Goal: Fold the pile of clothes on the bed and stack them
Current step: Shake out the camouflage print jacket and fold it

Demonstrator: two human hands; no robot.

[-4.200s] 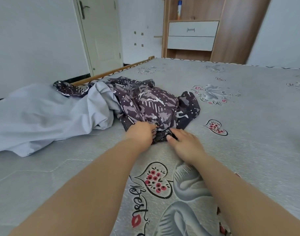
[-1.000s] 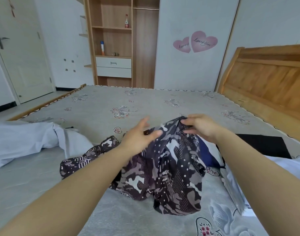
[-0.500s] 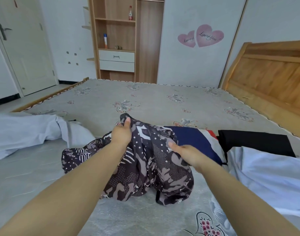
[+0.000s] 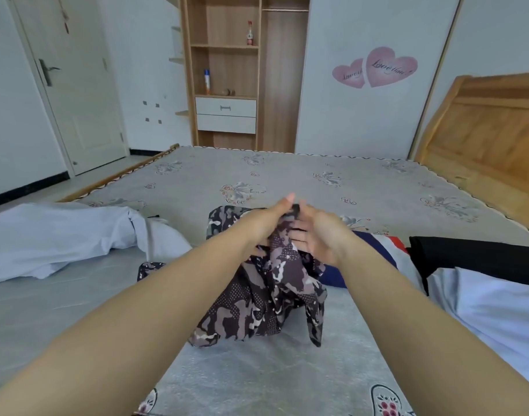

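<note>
A dark camouflage-patterned garment point(image 4: 266, 298) hangs crumpled above the grey bed point(image 4: 287, 175), its lower folds resting on the mattress. My left hand point(image 4: 270, 219) grips its upper edge, fingers hidden in the cloth. Close beside it, my right hand point(image 4: 315, 232) holds the same upper edge, fingers wrapped toward the fabric. A pale blue-white garment point(image 4: 56, 235) lies spread at the left. At the right lie a navy, white and red garment point(image 4: 374, 250), a black folded one point(image 4: 479, 256) and a light blue one point(image 4: 491, 313).
A wooden headboard point(image 4: 485, 130) rises at the right. A wooden shelf unit with drawers point(image 4: 227, 85) stands against the far wall, and a white door point(image 4: 71, 85) is at the left. The bed's wooden side rail point(image 4: 122, 175) runs along the left edge.
Both hands have come together and risen, lifting the camouflage garment's top edge higher. Earlier the garment lay at the left by the pale one; it has been brought to the middle.
</note>
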